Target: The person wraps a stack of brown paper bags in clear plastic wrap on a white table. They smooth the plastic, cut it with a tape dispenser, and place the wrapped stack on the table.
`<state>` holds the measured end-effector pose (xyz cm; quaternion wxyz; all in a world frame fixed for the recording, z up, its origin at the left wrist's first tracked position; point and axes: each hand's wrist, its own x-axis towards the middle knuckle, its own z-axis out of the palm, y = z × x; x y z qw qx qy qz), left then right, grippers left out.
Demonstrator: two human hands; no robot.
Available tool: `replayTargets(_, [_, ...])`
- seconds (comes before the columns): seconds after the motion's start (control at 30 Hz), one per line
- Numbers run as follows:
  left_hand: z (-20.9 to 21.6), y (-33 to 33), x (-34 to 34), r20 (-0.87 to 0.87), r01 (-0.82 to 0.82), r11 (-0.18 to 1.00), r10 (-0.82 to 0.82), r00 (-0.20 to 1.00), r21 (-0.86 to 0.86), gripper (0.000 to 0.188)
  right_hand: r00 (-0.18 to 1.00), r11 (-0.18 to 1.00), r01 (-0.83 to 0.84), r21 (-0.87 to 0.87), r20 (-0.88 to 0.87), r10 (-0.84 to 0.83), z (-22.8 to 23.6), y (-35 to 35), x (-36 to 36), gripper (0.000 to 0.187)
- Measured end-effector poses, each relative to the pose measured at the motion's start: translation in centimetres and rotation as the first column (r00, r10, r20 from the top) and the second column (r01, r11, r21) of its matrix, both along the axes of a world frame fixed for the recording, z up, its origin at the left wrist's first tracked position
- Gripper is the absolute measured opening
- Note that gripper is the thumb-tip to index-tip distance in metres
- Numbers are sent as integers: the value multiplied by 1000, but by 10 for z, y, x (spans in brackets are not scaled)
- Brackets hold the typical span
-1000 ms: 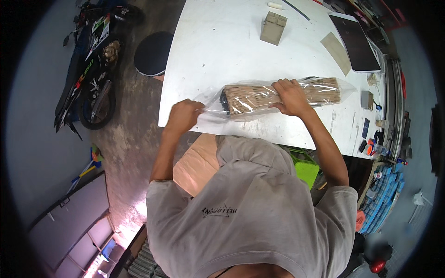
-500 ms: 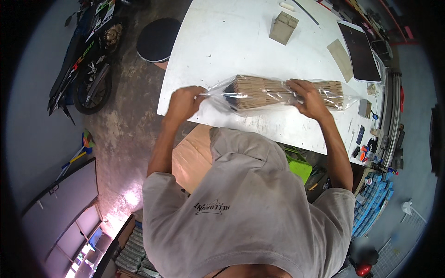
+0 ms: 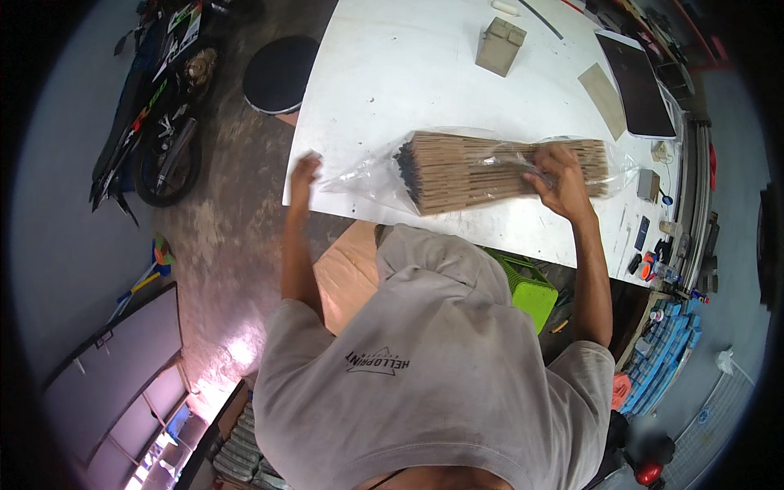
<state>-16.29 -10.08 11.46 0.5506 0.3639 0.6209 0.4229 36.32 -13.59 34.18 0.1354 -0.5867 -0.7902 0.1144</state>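
Note:
A long clear plastic bag lies across the near part of the white table. Inside it are stacked strips of brown cardboard, dark at their left ends. My right hand is on top of the bag right of its middle, fingers curled and pinching the film over the strips. Loose film trails leftward from the stack toward the table's left edge. Just beyond the tip of this film is my left hand, smeared by motion; its fingers look bent, but whether they hold anything does not show.
The white table carries a grey-brown box, a flat card and a large dark-screened tablet. Small tools lie along its right edge. A round black stool stands left of the table, a motorcycle farther left, and a green crate below.
My left hand has left the bag's end and moved left. The loose film has slackened onto the table. My right hand has shifted slightly right, its fingers more curled.

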Motion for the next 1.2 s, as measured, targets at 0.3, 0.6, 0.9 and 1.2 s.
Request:
replayTargets(0.3, [-153, -100, 179, -127, 28, 937, -77, 989, -349, 36, 931, 858, -321, -402, 30, 363, -39, -15, -36, 92])
replayTargets(0.6, [-138, -59, 215, -282, -44, 945, -52, 958, -325, 28, 952, 952, -260, -163, 119, 281, -26, 26, -38, 103])
replayTargets(0.9, [-134, -43, 191, -588, -113, 966, -47, 808, -233, 26, 936, 928, -262, -264, 166, 312, -40, 42, -22, 89])
replayTargets(1.2, [-135, -67, 84, -188, -244, 969, 231, 955, -45, 30, 955, 922, -252, -293, 76, 285, -41, 37, -1, 86])
